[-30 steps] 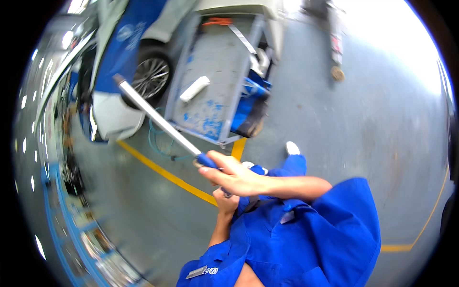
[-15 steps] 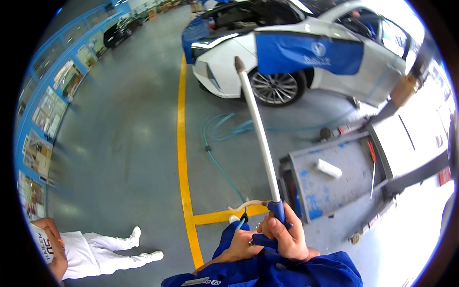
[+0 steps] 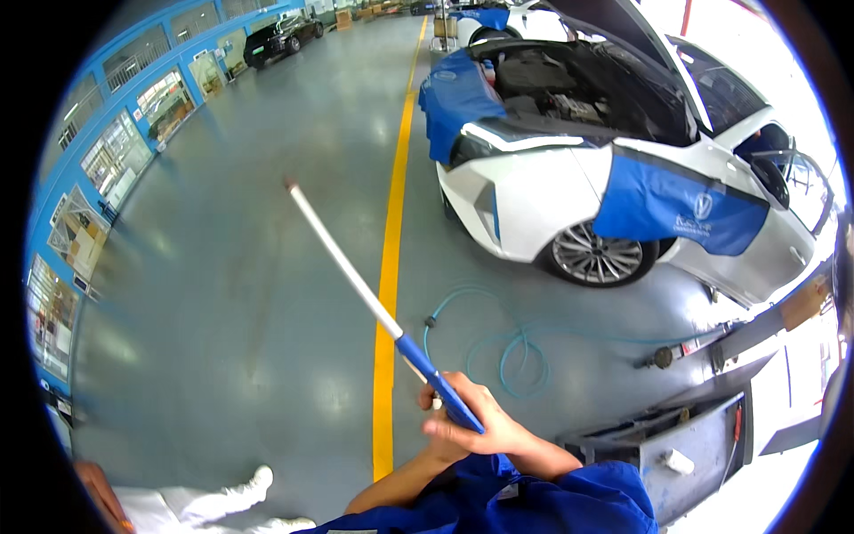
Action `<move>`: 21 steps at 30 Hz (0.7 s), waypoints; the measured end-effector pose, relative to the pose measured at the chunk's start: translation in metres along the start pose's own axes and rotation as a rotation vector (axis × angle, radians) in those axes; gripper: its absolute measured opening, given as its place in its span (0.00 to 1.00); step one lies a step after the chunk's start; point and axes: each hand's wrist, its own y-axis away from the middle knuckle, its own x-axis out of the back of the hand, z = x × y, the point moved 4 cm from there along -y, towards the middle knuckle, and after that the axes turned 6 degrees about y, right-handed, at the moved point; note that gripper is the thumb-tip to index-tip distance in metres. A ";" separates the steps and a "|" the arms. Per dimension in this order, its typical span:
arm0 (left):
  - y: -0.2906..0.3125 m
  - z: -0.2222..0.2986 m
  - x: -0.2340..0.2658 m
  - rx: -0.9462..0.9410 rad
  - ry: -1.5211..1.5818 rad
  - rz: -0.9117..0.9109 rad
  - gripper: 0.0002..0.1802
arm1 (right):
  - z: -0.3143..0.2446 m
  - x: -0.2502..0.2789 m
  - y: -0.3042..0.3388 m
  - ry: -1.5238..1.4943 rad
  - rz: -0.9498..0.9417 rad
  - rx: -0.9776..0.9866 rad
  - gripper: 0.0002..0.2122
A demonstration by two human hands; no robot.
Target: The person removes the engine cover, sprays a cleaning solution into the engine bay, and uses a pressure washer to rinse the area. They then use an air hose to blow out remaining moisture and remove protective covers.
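Your right hand is wrapped tight around the blue handle of the long white stick, which points up and left over the grey floor. Your left hand hides behind; I cannot tell its grip. Keep the tip away from the white car.

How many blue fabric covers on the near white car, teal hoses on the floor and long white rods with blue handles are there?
Blue fabric covers on the near white car: 2
Teal hose looped on the grey floor: 1
Long white rod with blue handle: 1
Total: 4
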 end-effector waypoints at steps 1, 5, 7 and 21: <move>-0.036 -0.005 0.018 -0.041 -0.009 0.007 0.17 | 0.023 0.004 -0.033 0.090 0.088 0.006 0.15; -0.144 -0.010 0.095 -0.186 -0.077 0.059 0.19 | 0.082 0.023 -0.161 0.409 0.052 -0.021 0.14; -0.179 -0.032 0.160 0.037 -0.053 0.011 0.20 | 0.112 0.027 -0.217 0.442 -0.044 -0.010 0.15; -0.420 -0.235 0.662 0.413 1.280 1.209 0.34 | 0.364 0.001 -0.565 0.324 -0.338 -0.436 0.12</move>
